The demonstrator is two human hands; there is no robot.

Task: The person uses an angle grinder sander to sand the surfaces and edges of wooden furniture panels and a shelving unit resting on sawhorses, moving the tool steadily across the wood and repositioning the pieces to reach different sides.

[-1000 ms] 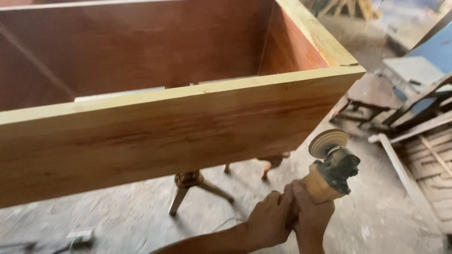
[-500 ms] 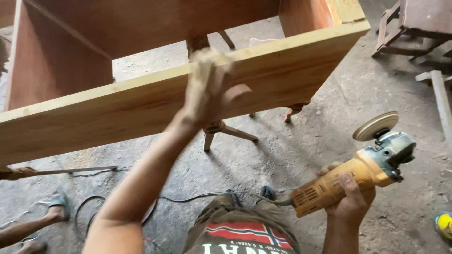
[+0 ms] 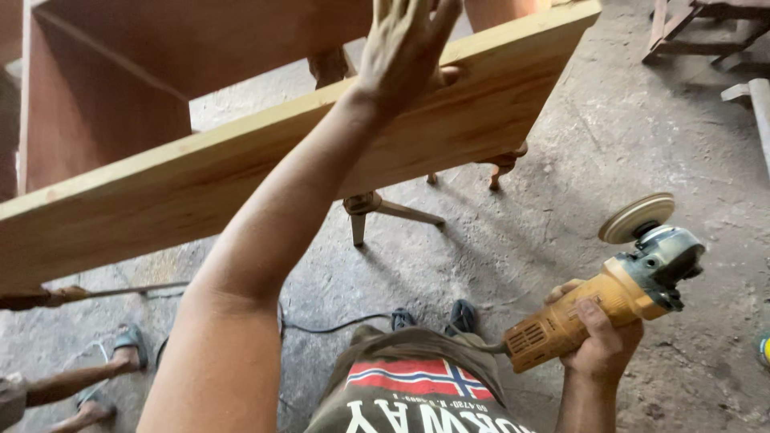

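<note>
Soft, even daylight fills the scene, bright enough to show grain and grit without harsh glare. The light seems to fall from above and somewhat from the upper right: the wooden panel (image 3: 265, 172) throws a broad, soft-edged shadow onto the concrete floor (image 3: 609, 136) beneath it, and the turned legs cast faint shadows toward the lower left. The inside of the cabinet (image 3: 120, 88) sits in dull reddish shade. The raised left hand (image 3: 405, 48) is slightly smeared by motion at the fingers, while the angle grinder (image 3: 618, 293) and the right hand (image 3: 597, 341) are fairly sharp. The forearm nearest the lens looks stretched by wide-angle distortion.
</note>
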